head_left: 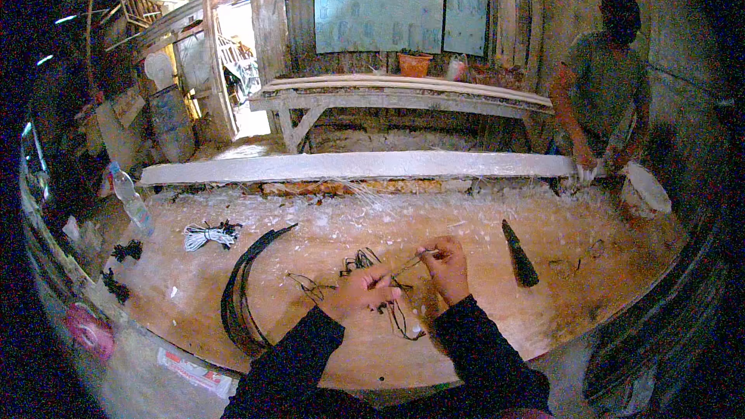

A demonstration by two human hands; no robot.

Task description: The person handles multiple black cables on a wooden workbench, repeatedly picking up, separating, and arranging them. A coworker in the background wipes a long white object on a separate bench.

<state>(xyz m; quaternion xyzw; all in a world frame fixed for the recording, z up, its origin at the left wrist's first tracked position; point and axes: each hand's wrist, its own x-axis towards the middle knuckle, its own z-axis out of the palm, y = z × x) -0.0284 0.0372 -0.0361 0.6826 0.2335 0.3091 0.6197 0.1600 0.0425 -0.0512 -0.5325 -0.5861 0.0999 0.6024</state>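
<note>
Over the middle of the wooden table, my left hand (357, 293) is closed around thin dark cord (405, 265). My right hand (448, 270) pinches the same cord between thumb and fingers, and a short length stretches between the two hands. Loops of cord hang out on the left of my left hand and below it. Behind the left hand lies more looped dark cord (358, 259), partly hidden by it. To the left rests a curved bundle of long dark strands (239, 295). A dark, tapered, pointed bundle (520, 254) lies right of my right hand.
A tied white cord bundle (209, 237) and small black bundles (126, 251) lie on the table's left, near a clear plastic bottle (130, 200). Along the far edge runs a long white beam (365, 167). A co-worker (605, 85) stands far right beside a white bucket (646, 188).
</note>
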